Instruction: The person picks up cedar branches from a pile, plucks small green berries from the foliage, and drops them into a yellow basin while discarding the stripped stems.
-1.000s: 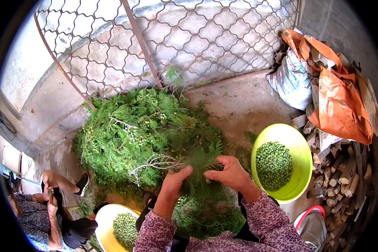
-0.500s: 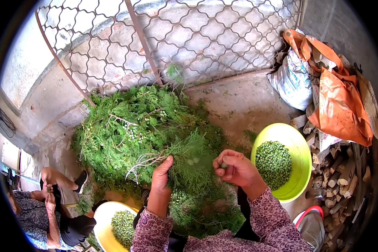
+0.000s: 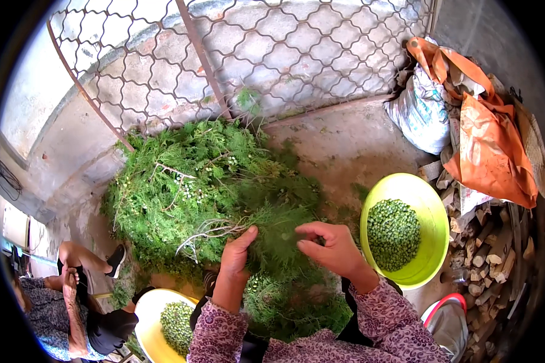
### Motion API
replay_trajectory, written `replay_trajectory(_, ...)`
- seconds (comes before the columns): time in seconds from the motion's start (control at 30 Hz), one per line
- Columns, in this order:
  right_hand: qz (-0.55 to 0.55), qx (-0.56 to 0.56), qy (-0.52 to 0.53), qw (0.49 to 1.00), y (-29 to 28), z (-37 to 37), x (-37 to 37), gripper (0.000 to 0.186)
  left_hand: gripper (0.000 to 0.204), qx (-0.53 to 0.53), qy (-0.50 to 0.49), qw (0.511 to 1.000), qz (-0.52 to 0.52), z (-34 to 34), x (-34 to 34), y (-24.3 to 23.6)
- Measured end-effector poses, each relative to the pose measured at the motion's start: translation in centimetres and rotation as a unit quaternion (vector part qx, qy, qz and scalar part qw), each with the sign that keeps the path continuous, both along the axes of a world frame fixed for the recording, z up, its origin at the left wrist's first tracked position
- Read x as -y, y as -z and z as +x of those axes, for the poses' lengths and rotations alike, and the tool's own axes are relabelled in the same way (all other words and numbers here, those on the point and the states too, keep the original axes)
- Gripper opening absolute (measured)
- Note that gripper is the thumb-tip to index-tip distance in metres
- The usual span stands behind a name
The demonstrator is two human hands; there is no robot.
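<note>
Sprig (image 3: 272,242) of feathery green foliage, held at the near edge of the heap (image 3: 194,187), looks light and springy, left hand (image 3: 236,254) clasping its woody stems, right hand (image 3: 327,248) narrowly pinching its tips.

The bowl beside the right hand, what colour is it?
Bright yellow-green, seen in the head view: the bowl holds small green berries.

feathery green branch (image 3: 272,242) with pale bare stems and small green berries, lying across the lap, at the near edge of a big green pile (image 3: 194,181)
</note>
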State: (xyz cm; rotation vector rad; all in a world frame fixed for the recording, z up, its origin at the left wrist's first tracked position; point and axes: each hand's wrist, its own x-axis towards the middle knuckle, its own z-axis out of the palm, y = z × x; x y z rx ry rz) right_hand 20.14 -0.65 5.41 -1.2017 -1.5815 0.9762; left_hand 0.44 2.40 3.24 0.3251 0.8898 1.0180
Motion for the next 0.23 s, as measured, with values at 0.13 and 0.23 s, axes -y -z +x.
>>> replay_trajectory(0.13,-0.067,-0.019,-0.029,0.997,0.03,-0.06,-0.17,0.030,0.035,0.035,0.030,0.998,0.039,-0.06,0.15,1.06)
replay_trajectory(0.23,-0.087,-0.008,-0.067,0.994,0.11,0.16,-0.07,0.029,0.043,0.006,0.038,0.999,0.037,-0.09,0.39,1.30)
